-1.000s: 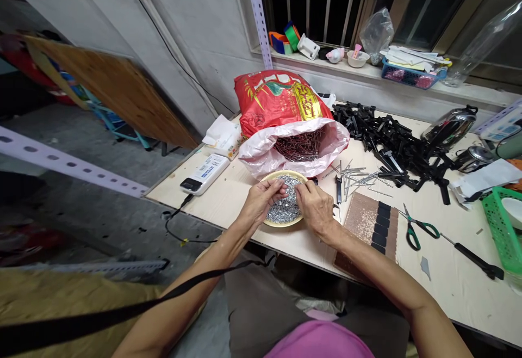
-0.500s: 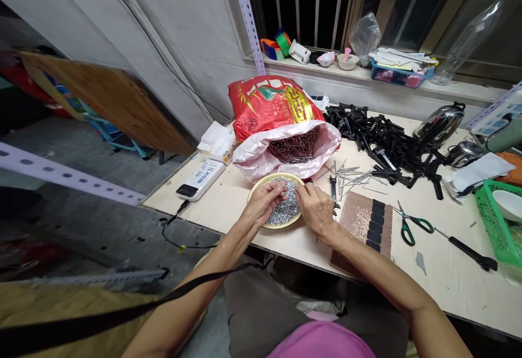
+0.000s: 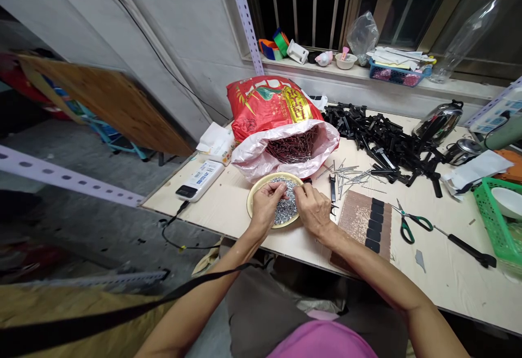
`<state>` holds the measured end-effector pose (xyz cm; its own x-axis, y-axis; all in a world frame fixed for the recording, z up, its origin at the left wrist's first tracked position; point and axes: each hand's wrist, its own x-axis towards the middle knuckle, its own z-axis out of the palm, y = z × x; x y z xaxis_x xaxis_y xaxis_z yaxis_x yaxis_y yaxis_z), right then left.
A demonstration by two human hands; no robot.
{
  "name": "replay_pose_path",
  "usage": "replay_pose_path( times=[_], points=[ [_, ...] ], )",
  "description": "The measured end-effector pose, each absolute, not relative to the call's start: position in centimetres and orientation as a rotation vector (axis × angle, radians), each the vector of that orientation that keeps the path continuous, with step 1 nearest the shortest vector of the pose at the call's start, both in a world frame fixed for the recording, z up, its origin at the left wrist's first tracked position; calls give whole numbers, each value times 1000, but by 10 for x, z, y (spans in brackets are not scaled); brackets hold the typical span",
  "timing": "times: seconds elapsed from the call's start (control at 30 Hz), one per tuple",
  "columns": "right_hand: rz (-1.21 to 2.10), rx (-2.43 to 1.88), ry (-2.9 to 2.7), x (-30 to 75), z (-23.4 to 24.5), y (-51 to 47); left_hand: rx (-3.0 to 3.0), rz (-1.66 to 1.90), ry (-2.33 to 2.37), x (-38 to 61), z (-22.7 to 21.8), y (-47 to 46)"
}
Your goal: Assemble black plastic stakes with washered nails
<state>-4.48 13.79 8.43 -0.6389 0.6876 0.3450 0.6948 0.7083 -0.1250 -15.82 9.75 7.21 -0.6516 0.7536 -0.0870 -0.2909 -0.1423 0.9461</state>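
A round yellow dish (image 3: 255,192) heaped with small shiny metal pieces (image 3: 287,208) sits near the table's front edge. My left hand (image 3: 266,204) rests over the dish's left side with its fingers curled in a pinch among the pieces. My right hand (image 3: 312,206) covers the dish's right side, fingers bent and pressed together on the pieces. What either pinch holds is too small to make out. Just behind the dish lies an open red and white bag (image 3: 281,129) full of dark nails.
Loose nails (image 3: 354,176) and a pile of black plastic parts (image 3: 383,140) lie to the right. A brown board with black strips (image 3: 367,222), scissors (image 3: 411,222), a screwdriver (image 3: 468,248) and a green basket (image 3: 495,222) follow. A white power bank (image 3: 202,178) lies at left.
The view has shifted slightly. My left hand has drawn back toward the dish's near left rim; both hands stay over the dish.
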Motion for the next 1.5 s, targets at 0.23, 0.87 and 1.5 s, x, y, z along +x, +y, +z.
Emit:
replay_pose_path(
  times=[0.23, 0.87, 1.5],
  points=[
    [462, -1268, -2530, -51, 97, 135, 589, 1963, 1526, -152, 68, 103],
    [1195, -1059, -2181, -38, 91, 158, 462, 1621, 1136, -179, 76, 98],
    [-61, -772, -2690, -3, 101, 158, 642, 1355, 1293, -171, 84, 99]
  ],
)
